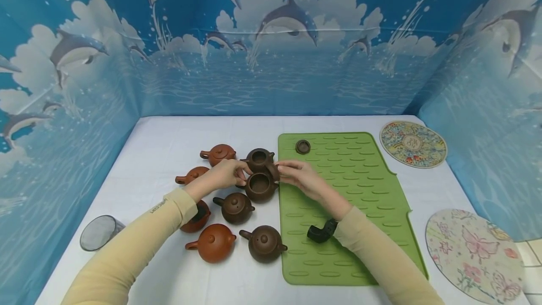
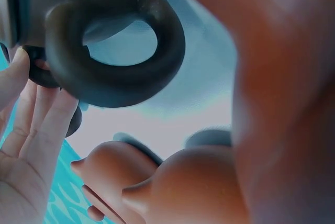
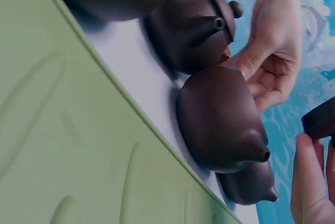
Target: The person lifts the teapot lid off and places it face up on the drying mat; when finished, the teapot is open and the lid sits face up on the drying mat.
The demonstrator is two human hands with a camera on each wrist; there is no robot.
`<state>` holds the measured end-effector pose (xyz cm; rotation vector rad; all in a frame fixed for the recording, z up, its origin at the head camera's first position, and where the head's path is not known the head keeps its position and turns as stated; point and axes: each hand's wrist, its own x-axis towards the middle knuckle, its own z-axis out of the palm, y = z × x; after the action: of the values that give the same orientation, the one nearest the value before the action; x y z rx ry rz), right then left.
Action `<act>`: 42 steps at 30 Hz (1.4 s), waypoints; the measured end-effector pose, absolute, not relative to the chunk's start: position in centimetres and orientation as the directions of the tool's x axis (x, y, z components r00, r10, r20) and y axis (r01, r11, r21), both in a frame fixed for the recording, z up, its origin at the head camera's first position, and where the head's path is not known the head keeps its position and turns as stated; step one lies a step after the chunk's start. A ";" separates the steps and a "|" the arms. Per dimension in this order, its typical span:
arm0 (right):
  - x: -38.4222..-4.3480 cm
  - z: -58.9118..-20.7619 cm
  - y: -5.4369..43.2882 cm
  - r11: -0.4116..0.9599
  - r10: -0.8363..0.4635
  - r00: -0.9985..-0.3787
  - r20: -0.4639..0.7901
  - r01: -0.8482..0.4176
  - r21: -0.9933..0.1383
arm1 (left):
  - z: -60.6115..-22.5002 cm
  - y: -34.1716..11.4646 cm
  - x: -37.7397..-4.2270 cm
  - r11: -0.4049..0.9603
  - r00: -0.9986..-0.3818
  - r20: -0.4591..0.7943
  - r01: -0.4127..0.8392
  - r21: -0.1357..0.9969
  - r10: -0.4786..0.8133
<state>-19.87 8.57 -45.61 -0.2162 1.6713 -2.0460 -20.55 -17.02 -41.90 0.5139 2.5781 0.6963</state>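
A dark brown teapot [image 1: 259, 187] stands lidless beside the left edge of the green mat. My left hand [image 1: 232, 173] pinches its loop handle between thumb and fingers, also seen on the left hand [image 3: 275, 51] in the right wrist view. With its fingertips, my right hand [image 1: 302, 178] holds a dark teapot lid [image 1: 273, 172], tilted on edge over the rim on the spout side. Just behind stands a smaller dark teapot [image 1: 259, 156], likewise uncovered. In the left wrist view, a large dark handle [image 2: 115, 85] partly covers the left fingers.
Two lidded dark teapots [image 1: 235, 207] stand nearer, with several reddish-orange teapots [image 1: 214, 243] to the left, partly behind my sleeve. A small dark lid [image 1: 302, 147] lies on the green mat [image 1: 355, 187]. Round patterned boards [image 1: 412, 145] lie right; a clear glass [image 1: 100, 233] is far left.
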 end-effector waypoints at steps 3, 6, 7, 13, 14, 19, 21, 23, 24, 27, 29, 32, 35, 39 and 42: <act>-19.8 -45.5 9.4 -0.236 -0.476 -0.856 -0.202 0.346 -0.908 | -41.9 -17.0 -20.5 0.808 -0.845 -0.299 0.230 0.543 0.442; -19.7 -45.6 10.1 -0.317 -0.499 -0.841 -0.208 0.401 -0.859 | -41.8 -16.9 -20.5 0.811 -0.847 -0.302 0.227 0.540 0.438; -19.7 -45.7 10.4 -0.337 -0.507 -0.836 -0.209 0.415 -0.845 | -41.8 -16.9 -20.4 0.812 -0.847 -0.303 0.226 0.537 0.436; -19.9 -46.3 12.4 -0.423 -0.533 -0.823 -0.197 0.461 -0.780 | -41.7 -16.9 -20.4 0.813 -0.848 -0.300 0.230 0.535 0.438; -20.0 -46.3 12.7 -0.442 -0.531 -0.824 -0.198 0.468 -0.765 | -41.7 -16.9 -20.4 0.811 -0.848 -0.297 0.232 0.536 0.439; -20.6 -46.2 14.4 -0.477 -0.491 -0.843 -0.220 0.472 -0.741 | -41.8 -17.0 -20.5 0.801 -0.846 -0.279 0.251 0.543 0.454; -21.0 -46.3 15.0 -0.442 -0.475 -0.849 -0.230 0.457 -0.772 | -41.9 -17.0 -20.5 0.799 -0.846 -0.276 0.254 0.545 0.457; -21.3 -46.4 15.5 -0.398 -0.457 -0.854 -0.248 0.445 -0.802 | -41.9 -17.0 -20.5 0.799 -0.846 -0.276 0.253 0.546 0.457; -21.4 -46.5 15.7 -0.379 -0.446 -0.857 -0.257 0.441 -0.813 | -41.9 -17.0 -20.5 0.799 -0.846 -0.278 0.250 0.546 0.455; -21.7 -46.8 16.2 -0.303 -0.410 -0.865 -0.290 0.429 -0.851 | -41.9 -17.1 -20.5 0.800 -0.847 -0.276 0.252 0.545 0.454; -21.8 -47.1 16.3 -0.239 -0.370 -0.873 -0.319 0.421 -0.875 | -41.9 -17.0 -20.4 0.800 -0.847 -0.276 0.252 0.544 0.455; -21.9 -47.6 16.4 -0.132 -0.325 -0.883 -0.337 0.396 -0.909 | -41.9 -17.0 -20.4 0.803 -0.848 -0.281 0.246 0.543 0.449; -22.0 -47.9 16.2 -0.061 -0.277 -0.896 -0.347 0.377 -0.924 | -41.8 -16.9 -20.4 0.809 -0.851 -0.289 0.234 0.540 0.439; -22.0 -48.0 15.9 0.032 -0.222 -0.912 -0.345 0.347 -0.937 | -41.7 -16.9 -20.4 0.808 -0.850 -0.294 0.227 0.543 0.437; -21.8 -47.8 15.8 0.150 -0.177 -0.922 -0.344 0.320 -0.935 | -41.7 -16.9 -20.4 0.806 -0.847 -0.292 0.234 0.544 0.444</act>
<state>-21.84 15.76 -47.84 0.1372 2.0612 -1.8252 -20.35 -16.89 -41.70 0.5088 2.5820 0.7022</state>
